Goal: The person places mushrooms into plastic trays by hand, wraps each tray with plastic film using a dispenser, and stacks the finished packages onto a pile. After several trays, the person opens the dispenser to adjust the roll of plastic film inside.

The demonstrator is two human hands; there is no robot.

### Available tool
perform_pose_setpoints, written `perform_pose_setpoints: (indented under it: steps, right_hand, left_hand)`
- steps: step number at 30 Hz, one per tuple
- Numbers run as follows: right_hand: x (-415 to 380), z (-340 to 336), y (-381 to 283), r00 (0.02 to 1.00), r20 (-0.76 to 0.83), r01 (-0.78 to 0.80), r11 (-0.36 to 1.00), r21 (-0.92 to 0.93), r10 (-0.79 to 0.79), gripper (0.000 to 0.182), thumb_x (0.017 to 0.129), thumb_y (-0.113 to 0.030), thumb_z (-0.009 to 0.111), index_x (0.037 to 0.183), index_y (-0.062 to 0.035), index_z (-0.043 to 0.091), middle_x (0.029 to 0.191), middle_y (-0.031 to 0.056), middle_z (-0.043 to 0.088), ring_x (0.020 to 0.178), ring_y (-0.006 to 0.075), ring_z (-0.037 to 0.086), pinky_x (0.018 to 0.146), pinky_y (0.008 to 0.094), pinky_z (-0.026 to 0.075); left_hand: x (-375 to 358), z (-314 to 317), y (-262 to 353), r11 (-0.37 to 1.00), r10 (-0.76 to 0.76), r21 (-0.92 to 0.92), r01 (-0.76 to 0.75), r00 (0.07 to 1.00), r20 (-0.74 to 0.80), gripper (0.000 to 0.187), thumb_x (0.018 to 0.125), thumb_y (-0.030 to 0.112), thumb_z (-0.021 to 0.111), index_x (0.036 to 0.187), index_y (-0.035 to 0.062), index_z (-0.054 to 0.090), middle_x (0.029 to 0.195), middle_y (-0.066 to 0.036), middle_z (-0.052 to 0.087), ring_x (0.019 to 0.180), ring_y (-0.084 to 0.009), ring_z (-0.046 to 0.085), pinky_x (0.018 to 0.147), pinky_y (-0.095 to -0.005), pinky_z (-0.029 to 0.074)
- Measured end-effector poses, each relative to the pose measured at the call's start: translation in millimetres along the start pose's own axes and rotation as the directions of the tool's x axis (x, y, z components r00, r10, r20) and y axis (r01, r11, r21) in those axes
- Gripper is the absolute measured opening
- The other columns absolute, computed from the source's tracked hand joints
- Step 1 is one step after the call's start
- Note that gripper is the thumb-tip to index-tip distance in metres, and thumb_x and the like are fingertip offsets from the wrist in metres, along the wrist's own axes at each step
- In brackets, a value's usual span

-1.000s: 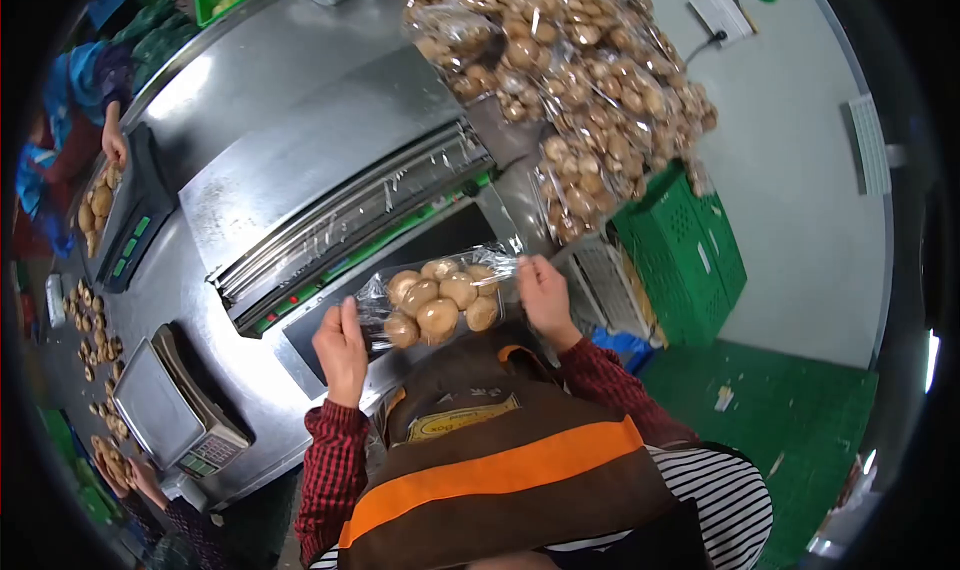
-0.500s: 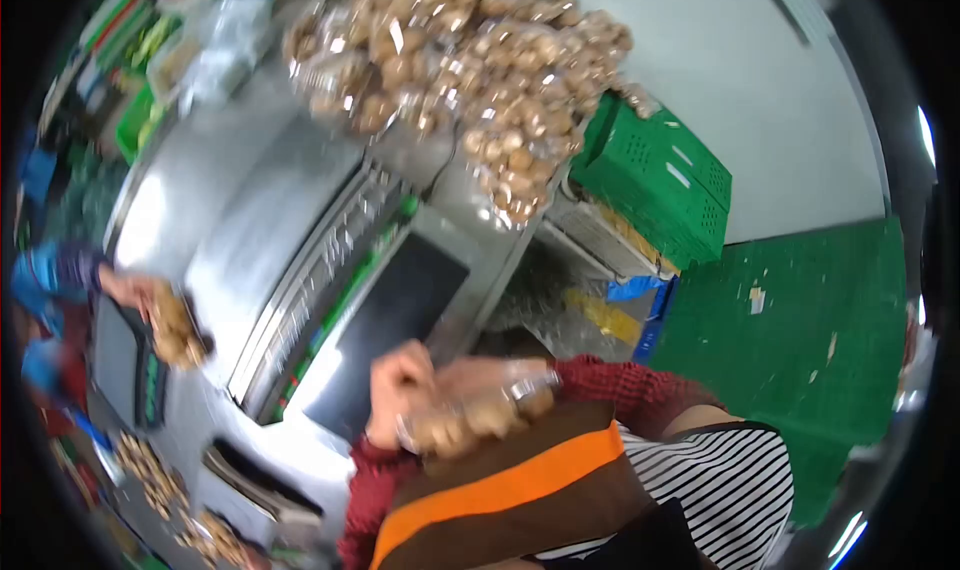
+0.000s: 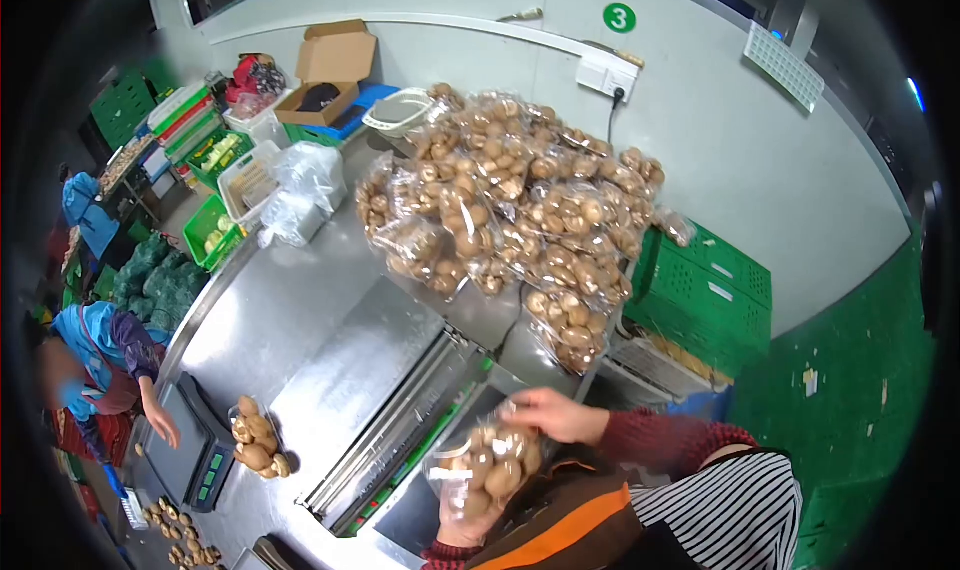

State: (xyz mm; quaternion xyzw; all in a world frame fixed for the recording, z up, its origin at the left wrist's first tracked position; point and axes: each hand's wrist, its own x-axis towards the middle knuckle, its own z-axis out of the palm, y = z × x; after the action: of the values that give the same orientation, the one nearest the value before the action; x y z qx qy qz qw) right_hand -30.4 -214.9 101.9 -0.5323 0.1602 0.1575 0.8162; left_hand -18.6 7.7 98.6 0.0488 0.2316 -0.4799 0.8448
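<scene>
At the near edge of the steel table (image 3: 300,310), just over the black pad of the wrapping machine (image 3: 385,410): wrapped tray of mushrooms (image 3: 487,462) held up off the surface, left hand (image 3: 462,523) cupped beneath it, right hand (image 3: 545,413) closed over its top right side, film pulled tight round the brown caps. Toward the far edge, heaped high against the wall: pile of wrapped mushroom packs (image 3: 510,205), well apart from the held tray; at the left edge, a co-worker's hand (image 3: 160,425) on a scale (image 3: 192,448), loose mushrooms (image 3: 256,442) just beside it
</scene>
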Motion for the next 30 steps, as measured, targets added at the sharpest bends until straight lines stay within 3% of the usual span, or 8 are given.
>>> perform_pose_setpoints:
  steps: [9, 12, 13, 14, 16, 20, 26, 30]
  right_hand:
    - [293.1, -79.3, -225.8, 0.798, -0.289, 0.495, 0.848, -0.188, -0.53, 0.025, 0.091, -0.027, 0.064, 0.097, -0.0025, 0.064, 0.079, 0.0039, 0.063, 0.058, 0.0146, 0.055, 0.05, 0.0325, 0.046]
    - [447.5, -162.9, -233.0, 0.229, -0.056, 0.525, 0.171, -0.834, -0.972, 0.036, 0.089, -0.034, 0.064, 0.099, 0.0006, 0.063, 0.079, 0.0092, 0.063, 0.063, 0.019, 0.06, 0.054, 0.0353, 0.05]
    - [437.0, -145.2, -252.3, 0.598, -0.455, 0.288, 0.707, -0.646, -0.66, 0.035, 0.09, -0.031, 0.059, 0.104, 0.0005, 0.065, 0.084, 0.015, 0.067, 0.074, 0.0243, 0.066, 0.063, 0.0386, 0.053]
    - [439.5, -157.3, -253.5, 0.512, -0.145, 0.044, 0.195, -0.98, -0.847, 0.032, 0.089, -0.028, 0.056, 0.1, -0.001, 0.068, 0.09, 0.0181, 0.07, 0.084, 0.0309, 0.069, 0.069, 0.0439, 0.054]
    - [437.2, -149.3, -254.5, 0.786, -0.066, -0.388, -0.406, -0.828, -0.615, 0.024, 0.089, -0.021, 0.054, 0.095, -0.0064, 0.071, 0.092, 0.0156, 0.072, 0.088, 0.0319, 0.069, 0.079, 0.048, 0.052]
    - [437.1, -60.7, -224.1, 0.47, 0.284, -0.207, -0.417, -0.885, -0.836, 0.023, 0.082, -0.018, 0.063, 0.101, -0.0055, 0.066, 0.1, 0.0143, 0.063, 0.098, 0.0313, 0.061, 0.081, 0.0468, 0.049]
    - [391.5, 79.5, -136.6, 0.441, 0.723, 0.728, -0.26, -0.635, -0.531, 0.016, 0.077, -0.015, 0.068, 0.089, -0.0052, 0.067, 0.098, 0.0123, 0.063, 0.098, 0.0316, 0.059, 0.089, 0.041, 0.047]
    - [340.6, 120.7, -104.5, 0.713, 0.643, 0.699, 0.205, -0.686, -0.279, 0.022, 0.087, -0.018, 0.067, 0.104, -0.0047, 0.066, 0.106, 0.0092, 0.064, 0.107, 0.0242, 0.06, 0.092, 0.0373, 0.047]
  left_hand:
    - [-11.2, 29.7, 56.3, 0.662, 0.571, 0.581, -0.474, 0.821, 0.019, 0.04, 0.103, 0.029, 0.047, 0.127, -0.0018, 0.053, 0.116, -0.014, 0.063, 0.107, -0.024, 0.06, 0.093, -0.036, 0.047]
    - [-25.9, 32.1, 77.3, 0.535, 0.699, 0.671, -0.513, 0.715, -0.01, 0.04, 0.103, 0.028, 0.048, 0.131, -0.0005, 0.051, 0.119, -0.012, 0.063, 0.108, -0.0247, 0.06, 0.094, -0.0374, 0.046]
    - [-31.9, 27.0, 87.9, 0.461, 0.723, 0.739, -0.49, 0.69, 0.007, 0.04, 0.102, 0.026, 0.051, 0.131, 0.0001, 0.051, 0.119, -0.011, 0.063, 0.109, -0.0238, 0.059, 0.096, -0.0364, 0.045]
    - [-39.0, 22.0, 90.1, 0.391, 0.754, 0.798, -0.459, 0.657, 0.009, 0.039, 0.101, 0.025, 0.053, 0.131, 0.0006, 0.051, 0.119, -0.01, 0.063, 0.11, -0.0229, 0.058, 0.097, -0.0354, 0.045]
    - [-44.0, 29.6, 105.7, 0.149, 0.928, 0.851, -0.504, 0.369, 0.056, 0.02, 0.098, 0.012, 0.053, 0.106, -0.0062, 0.06, 0.095, -0.014, 0.065, 0.083, -0.0165, 0.061, 0.079, -0.0305, 0.049]
    - [-72.8, 3.4, 175.8, -0.34, 0.877, 0.928, 0.151, -0.306, 0.371, 0.032, 0.084, 0.012, 0.072, 0.108, -0.0043, 0.058, 0.098, -0.011, 0.058, 0.092, -0.0204, 0.054, 0.086, -0.0325, 0.042]
    - [-86.4, -12.3, 301.2, -0.219, 0.962, 0.908, 0.356, -0.079, 0.262, 0.098, 0.062, 0.034, 0.089, 0.139, -0.0026, 0.042, 0.133, -0.023, 0.049, 0.124, -0.0343, 0.049, 0.105, -0.0422, 0.04]
    - [-74.8, -6.8, 308.5, -0.308, 0.949, 0.936, 0.17, 0.122, 0.29, 0.096, 0.06, 0.037, 0.09, 0.134, -0.0052, 0.046, 0.127, -0.021, 0.054, 0.119, -0.0342, 0.054, 0.105, -0.0418, 0.042]
